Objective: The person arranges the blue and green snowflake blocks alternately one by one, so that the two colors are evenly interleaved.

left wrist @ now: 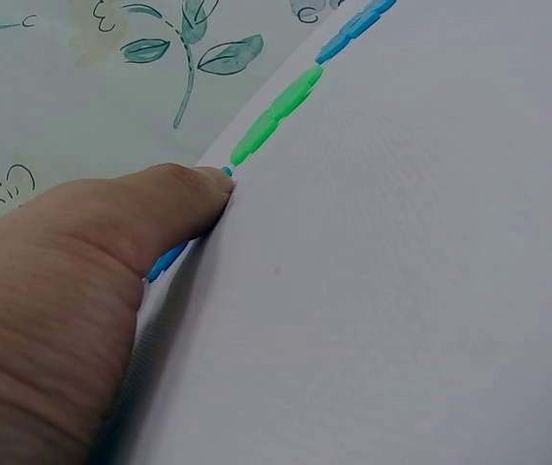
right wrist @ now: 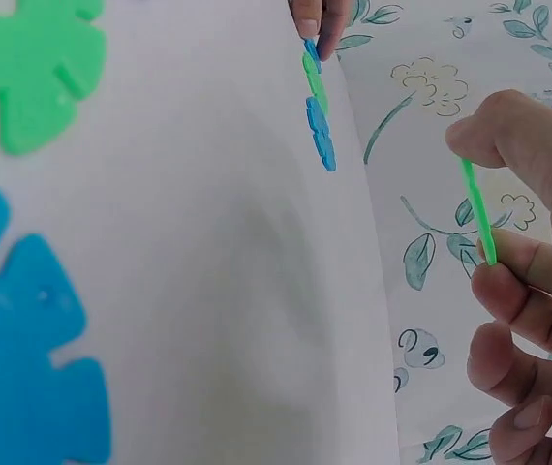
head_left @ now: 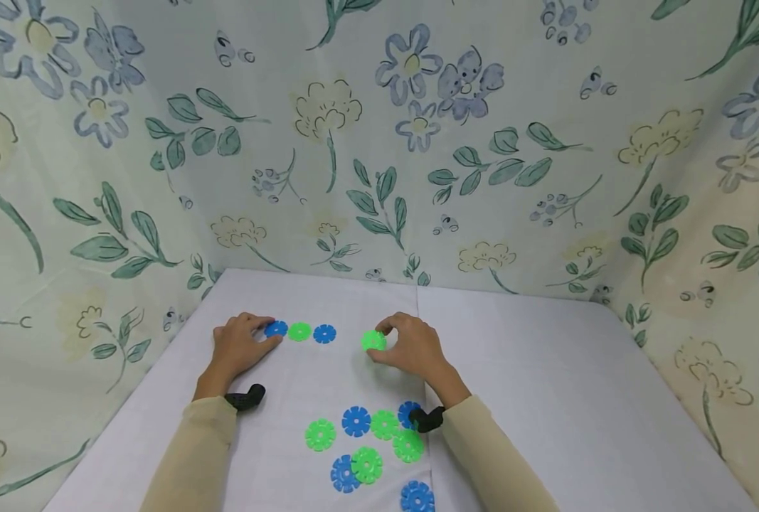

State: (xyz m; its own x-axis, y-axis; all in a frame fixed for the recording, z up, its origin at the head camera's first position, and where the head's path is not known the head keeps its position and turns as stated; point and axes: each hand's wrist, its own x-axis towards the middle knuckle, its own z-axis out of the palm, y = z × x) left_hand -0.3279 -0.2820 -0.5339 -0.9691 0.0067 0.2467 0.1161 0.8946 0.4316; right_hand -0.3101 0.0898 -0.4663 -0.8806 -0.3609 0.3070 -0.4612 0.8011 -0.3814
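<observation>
Three flat notched plastic discs lie in a row at the back left of the table: a blue disc (head_left: 277, 328), a green disc (head_left: 299, 331) and another blue disc (head_left: 324, 333). My left hand (head_left: 241, 346) grips the leftmost blue one at its edges, thumb in front and fingers behind. In the left wrist view the thumb hides most of that disc. My right hand (head_left: 414, 346) pinches a separate green disc (head_left: 373, 341) by its rim, to the right of the row. The right wrist view shows this green disc (right wrist: 479, 213) edge-on between thumb and fingers, held above the table.
Several loose blue and green discs (head_left: 320, 434) lie near the front middle, some overlapping, below the right forearm. White cloth (head_left: 545, 398) covers the table, with a seam near the right hand. A floral curtain (head_left: 379, 142) stands behind and at both sides.
</observation>
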